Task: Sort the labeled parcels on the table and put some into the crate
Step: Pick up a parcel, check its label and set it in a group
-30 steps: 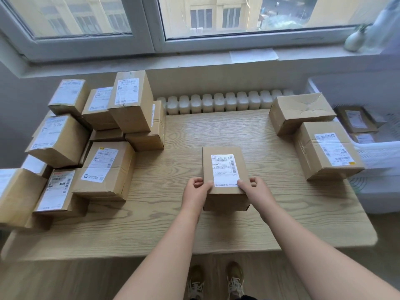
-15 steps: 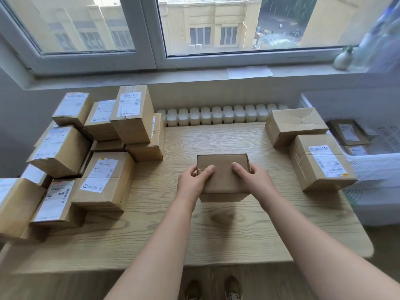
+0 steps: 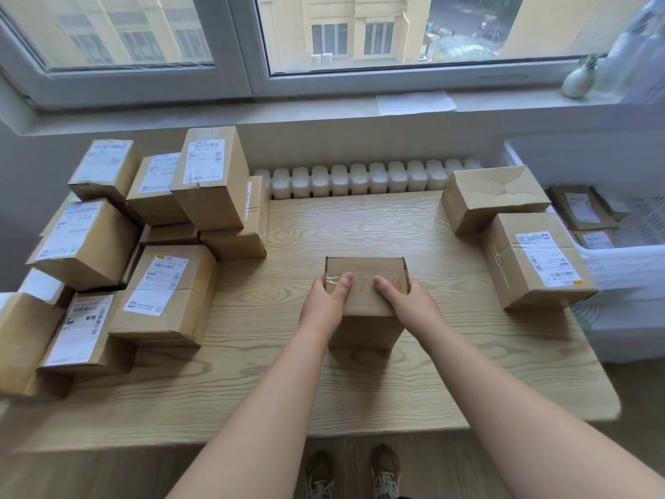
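On the surface, the crowded pile of parcels at the left of the frame sits unevenly, and we judge a nudge could topple it. The white crate waits at the right edge, beyond two parcels that a careless carry might clip. The held parcel, centre frame, shows us handwriting but no printed label, so we could missort it. Our left grip and right grip clasp its sides, thumbs on top.

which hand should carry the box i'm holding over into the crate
Right, most likely. The crate sits just right of the table, nearest the right hand, which grips the box at its right end. The left hand would have to reach across.
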Available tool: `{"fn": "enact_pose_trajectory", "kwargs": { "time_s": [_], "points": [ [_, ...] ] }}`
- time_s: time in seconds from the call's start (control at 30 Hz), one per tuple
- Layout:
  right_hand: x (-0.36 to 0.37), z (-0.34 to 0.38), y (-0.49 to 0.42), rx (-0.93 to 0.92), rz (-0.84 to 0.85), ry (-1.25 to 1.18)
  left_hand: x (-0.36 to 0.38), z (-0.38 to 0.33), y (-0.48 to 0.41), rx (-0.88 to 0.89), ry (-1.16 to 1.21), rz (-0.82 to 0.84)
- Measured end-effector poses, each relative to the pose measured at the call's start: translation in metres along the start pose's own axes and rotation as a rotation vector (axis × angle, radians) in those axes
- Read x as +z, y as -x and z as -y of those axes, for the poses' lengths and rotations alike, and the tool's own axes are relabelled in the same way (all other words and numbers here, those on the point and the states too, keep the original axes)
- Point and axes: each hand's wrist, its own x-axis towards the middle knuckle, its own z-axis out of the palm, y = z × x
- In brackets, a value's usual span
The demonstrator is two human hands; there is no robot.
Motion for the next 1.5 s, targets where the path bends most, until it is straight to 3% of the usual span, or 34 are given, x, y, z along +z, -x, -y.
{"fn": "enact_pose_trajectory", "kwargs": {
  "time_s": [0.57,0.77,1.0,1.13,1.5],
  "points": [
    [0.001,-0.001,-0.008,0.007,0.010,-0.013,-0.002,-0.007,-0.001,-0.020,-0.048,-0.002],
    [-0.012,0.008,0.008,0.133,0.134,0.089,-0.003,-0.008,0.014,-0.090,0.033,0.020],
    [-0.017,0.005,0.021,-0.013,0.173,-0.102,-0.011,-0.008,0.020,-0.149,0.279,-0.060],
    [-0.014,0.007,0.028,0.040,0.199,-0.147,-0.014,-0.007,0.023,-0.221,0.364,-0.062],
    [-0.005,-0.045,0.039,0.239,0.247,-0.086,0.000,0.042,0.043,-0.331,0.223,-0.002]
  ]
}}
